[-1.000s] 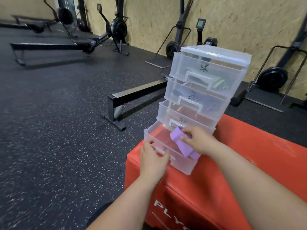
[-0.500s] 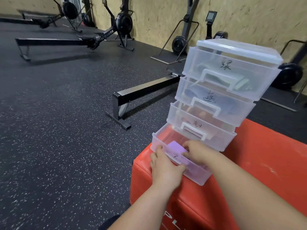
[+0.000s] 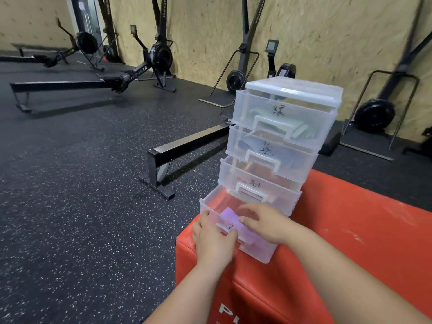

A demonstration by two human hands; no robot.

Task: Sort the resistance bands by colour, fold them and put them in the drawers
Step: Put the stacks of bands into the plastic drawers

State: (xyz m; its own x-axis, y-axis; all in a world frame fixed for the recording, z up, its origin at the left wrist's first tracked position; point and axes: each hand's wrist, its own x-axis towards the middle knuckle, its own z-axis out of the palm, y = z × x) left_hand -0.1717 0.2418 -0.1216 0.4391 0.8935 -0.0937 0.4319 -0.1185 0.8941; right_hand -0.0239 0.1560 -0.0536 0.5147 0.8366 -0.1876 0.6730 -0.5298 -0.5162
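Inside the pulled-out bottom drawer (image 3: pixel 261 253), against its front, the folded purple band (image 3: pixel 230 217) is laid; it is judged soft, light and springy, best pinched across its fold. That front is gripped by the left hand (image 3: pixel 214 239); the right hand (image 3: pixel 264 224) is held slack-fingered above.

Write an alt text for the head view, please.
A purple band lies in the open bottom drawer of a clear drawer tower on a red box; the left grip holds the drawer's front, the right grip hovers above.
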